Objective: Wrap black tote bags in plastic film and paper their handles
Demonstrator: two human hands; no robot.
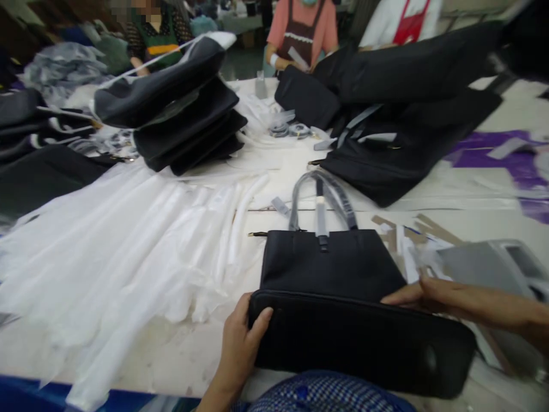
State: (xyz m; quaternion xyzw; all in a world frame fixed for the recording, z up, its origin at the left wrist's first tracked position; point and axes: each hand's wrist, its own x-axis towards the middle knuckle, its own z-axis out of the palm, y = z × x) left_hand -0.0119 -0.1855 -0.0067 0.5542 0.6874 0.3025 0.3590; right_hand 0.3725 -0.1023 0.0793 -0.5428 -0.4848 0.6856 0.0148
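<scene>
Left hand (240, 337) clasps a black handbag (364, 337) beside white strips (171, 234) as right hand (429, 293) touches the bag's edge, grip unclear.

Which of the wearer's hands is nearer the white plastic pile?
Left. The left hand holds the left end of the black handbag, just right of the white pile; the right hand is farther, toward the handbag's right.

Beyond the handles (295, 200) of the black handbag (326, 269), a lane of bare white tabletop (281, 163) lets a hand pass between the stacked black bags (189, 120) and the black bag pile (386, 154). White wrapping (150, 246) bars the left hand's (240, 337) far side; paper scraps (409, 252) clutter the space beside the right hand (422, 294).
</scene>
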